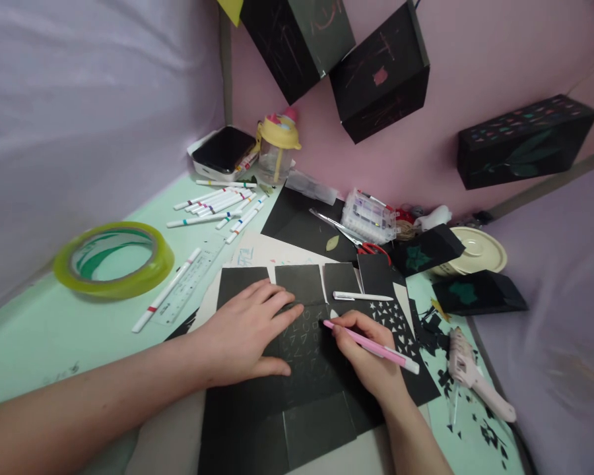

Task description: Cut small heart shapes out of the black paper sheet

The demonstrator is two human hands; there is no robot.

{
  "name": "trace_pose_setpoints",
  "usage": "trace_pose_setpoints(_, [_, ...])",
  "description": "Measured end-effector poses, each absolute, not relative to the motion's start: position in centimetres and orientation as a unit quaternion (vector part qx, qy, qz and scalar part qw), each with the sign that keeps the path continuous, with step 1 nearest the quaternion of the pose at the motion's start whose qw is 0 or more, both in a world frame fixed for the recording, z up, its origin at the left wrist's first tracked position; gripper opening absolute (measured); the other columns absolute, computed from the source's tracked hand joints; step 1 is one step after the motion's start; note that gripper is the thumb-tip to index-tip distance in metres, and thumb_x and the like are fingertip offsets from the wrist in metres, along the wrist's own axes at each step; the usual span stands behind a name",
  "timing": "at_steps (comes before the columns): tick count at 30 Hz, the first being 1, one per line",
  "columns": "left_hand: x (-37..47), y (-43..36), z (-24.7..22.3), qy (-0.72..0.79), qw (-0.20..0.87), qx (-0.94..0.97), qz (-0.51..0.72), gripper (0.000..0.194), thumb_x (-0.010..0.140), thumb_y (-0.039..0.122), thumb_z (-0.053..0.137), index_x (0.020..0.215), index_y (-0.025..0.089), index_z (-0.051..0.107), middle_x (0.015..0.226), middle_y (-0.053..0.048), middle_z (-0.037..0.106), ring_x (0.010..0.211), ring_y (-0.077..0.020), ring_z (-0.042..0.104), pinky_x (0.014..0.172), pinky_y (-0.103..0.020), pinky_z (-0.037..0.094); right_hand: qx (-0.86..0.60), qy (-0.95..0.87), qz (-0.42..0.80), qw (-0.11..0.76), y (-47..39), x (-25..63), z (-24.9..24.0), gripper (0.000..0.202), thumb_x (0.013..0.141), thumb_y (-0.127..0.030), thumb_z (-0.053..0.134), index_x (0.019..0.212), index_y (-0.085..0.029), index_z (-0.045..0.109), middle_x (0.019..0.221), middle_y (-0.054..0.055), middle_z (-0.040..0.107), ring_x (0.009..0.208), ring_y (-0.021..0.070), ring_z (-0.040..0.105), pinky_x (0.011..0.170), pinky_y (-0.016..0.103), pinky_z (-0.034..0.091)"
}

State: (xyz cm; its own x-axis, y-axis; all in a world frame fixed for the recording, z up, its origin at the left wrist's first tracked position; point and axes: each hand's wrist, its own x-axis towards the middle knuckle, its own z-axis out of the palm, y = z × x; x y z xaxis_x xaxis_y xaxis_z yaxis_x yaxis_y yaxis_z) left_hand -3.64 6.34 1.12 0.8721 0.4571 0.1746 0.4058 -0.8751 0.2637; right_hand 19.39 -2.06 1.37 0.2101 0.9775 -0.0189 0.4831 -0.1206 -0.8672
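Note:
A sheet of black card (pixel 247 429) with flaps cut along its far edge lies in front of me. My left hand (pixel 247 330) rests flat on it with the fingers spread. In my right hand (pixel 371 349) is a pink pen (pixel 376 346), its dark tip at the card. Faint outlined shapes, triangles among them, show between my hands. Cut-out stars, hearts and triangles fill a panel to the right, partly behind my right hand. A white pen (pixel 361 296) lies across the card just beyond that hand.
Left lie a tape roll (pixel 113 260), a ruler (pixel 188 287) and several white markers (pixel 218 203). Scissors (pixel 349 234) and a yellow-lidded bottle (pixel 277 148) are at the back. A glue gun (pixel 478 376) sits right among black scraps. Black boxes (pixel 383 72) hang above.

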Motion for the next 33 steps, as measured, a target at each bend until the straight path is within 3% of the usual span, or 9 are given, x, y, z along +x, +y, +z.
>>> trace_pose_setpoints(16, [-3.7,6.26,1.25,0.227,0.111,0.96,0.119,0.077,0.074,0.065,0.067,0.133,0.018,0.051,0.129,-0.013,0.053,0.121,-0.0339,0.044,0.106,-0.05,0.032,-0.6,-0.603,0.327,0.411,-2.39,20.09,0.74,0.007,0.085,-0.019,0.062,0.082,-0.021,0.067,0.08,0.001,0.066,0.073,0.0148,0.06,0.067,0.025,0.044])
trace_pose_setpoints(33, [-3.59,6.43,1.08,0.229,0.124,0.958,0.116,0.077,0.075,0.063,0.068,0.135,0.018,0.05,0.13,-0.012,0.052,0.122,-0.033,0.043,0.108,-0.049,0.029,-0.614,-0.601,0.32,0.4,-2.41,20.21,0.74,0.007,0.086,-0.021,0.061,0.084,-0.022,0.067,0.08,0.0,0.066,0.069,0.0137,0.059,0.063,0.024,0.043])
